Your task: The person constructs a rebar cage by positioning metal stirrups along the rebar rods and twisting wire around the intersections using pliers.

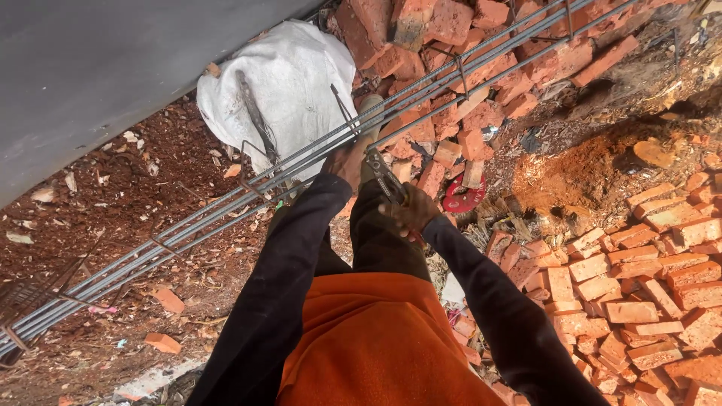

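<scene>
While I bend over the long steel bars (226, 201), both my hands are busy.
My left hand (346, 162) is clenched around the bars by the white sack (289, 83); my right hand (410, 213) grips the pliers (383, 177), near red bricks (632, 301).

Daylight was soft and even over the whole scene, warm in tone, with no hard-edged shadows. The grey wall (90, 68) at upper left read flat and evenly lit. The white sack (289, 86) was the brightest area, close to washed out on its upper folds. The dark sleeves (286, 293) lost nearly all detail. Focus held well across the brick rubble (639, 293), while the hands were slightly soft. The steel bars (226, 203) bowed a little toward the frame edges, showing wide-angle distortion.
</scene>
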